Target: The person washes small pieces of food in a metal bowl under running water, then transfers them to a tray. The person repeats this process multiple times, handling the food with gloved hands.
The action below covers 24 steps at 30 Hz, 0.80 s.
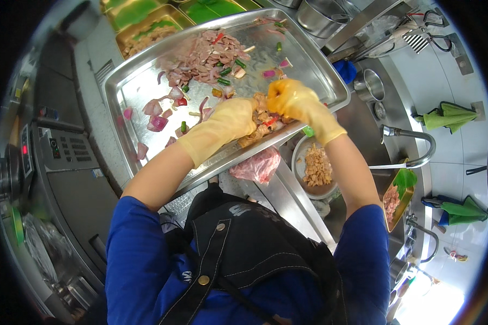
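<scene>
A large steel tray (120, 118) lies tilted in view before me. My left hand (232, 120), in a yellow rubber glove, reaches over its near side, fingertips against brown pieces of meat (255, 136) with bits of red pepper. Just right of it, my gloved right hand (290, 99) has curled fingers above the same pieces; its palm is hidden. Farther back in the tray is a heap of pale sliced meat (205, 57) with green chilli pieces (225, 72). Red onion chunks (156, 123) are scattered at the left.
Gold trays (173, 12) with green leaves stand beyond the steel tray. Below its near edge are a plastic bag of meat (260, 164) and a round bowl (299, 162) of brown pieces. A faucet (421, 158) and a steel pot (369, 85) are at the right.
</scene>
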Available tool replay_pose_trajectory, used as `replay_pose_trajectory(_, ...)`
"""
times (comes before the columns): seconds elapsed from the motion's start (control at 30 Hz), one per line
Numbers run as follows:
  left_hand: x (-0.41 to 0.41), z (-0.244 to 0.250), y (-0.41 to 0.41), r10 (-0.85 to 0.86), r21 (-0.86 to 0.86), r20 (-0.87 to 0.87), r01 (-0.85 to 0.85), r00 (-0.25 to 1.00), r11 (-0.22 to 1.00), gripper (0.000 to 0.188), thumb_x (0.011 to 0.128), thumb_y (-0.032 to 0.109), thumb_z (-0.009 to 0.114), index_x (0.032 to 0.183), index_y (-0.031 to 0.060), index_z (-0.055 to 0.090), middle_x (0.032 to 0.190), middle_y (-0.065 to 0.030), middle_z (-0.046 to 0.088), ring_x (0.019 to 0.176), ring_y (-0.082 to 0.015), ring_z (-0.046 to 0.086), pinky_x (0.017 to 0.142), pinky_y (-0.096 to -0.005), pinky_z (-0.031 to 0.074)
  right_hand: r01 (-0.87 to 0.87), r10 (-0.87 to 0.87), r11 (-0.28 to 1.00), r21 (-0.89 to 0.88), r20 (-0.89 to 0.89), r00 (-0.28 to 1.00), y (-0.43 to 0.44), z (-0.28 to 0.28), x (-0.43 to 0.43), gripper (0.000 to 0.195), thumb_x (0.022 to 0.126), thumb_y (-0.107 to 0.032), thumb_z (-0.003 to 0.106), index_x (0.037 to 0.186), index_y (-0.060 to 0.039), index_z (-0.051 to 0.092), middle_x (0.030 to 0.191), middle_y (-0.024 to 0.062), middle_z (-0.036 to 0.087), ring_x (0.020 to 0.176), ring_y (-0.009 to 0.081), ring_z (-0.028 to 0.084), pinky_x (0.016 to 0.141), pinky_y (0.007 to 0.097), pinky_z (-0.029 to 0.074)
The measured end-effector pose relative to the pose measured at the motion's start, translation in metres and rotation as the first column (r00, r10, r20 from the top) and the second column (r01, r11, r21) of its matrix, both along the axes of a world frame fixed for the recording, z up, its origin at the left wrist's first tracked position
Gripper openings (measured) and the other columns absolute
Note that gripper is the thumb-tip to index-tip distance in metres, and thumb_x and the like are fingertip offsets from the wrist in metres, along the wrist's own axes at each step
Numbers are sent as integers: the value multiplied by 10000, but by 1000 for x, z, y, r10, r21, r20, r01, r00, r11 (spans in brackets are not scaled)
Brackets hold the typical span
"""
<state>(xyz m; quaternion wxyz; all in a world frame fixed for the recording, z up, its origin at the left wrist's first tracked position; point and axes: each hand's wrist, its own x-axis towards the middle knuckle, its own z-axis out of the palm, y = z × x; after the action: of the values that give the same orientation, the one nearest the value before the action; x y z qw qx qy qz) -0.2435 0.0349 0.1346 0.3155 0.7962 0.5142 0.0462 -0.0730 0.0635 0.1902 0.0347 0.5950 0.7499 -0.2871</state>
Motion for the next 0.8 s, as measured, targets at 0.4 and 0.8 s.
replay_pose_trajectory(0.4,2,35,8,486,-654,732,293,476,697,88,771,61,616,859,55,620,680,-42,571,537,-103,514,401,-218,327,143,-403,914,-381,-897,183,-76,20,116,181,857,-117,586,997,-2,578,942,130,620,641,84,510,479,161,361)
replay_pose_trajectory(0.8,230,20,-88,-320,-92,276,356,906,930,573,747,166,643,1271,12,473,1179,-220,570,1110,-346,548,974,-390,420,646,-646,761,60,-16,763,-231,-133,306,511,814,-268,713,1242,-46,543,835,32,607,681,110,588,614,245,458)
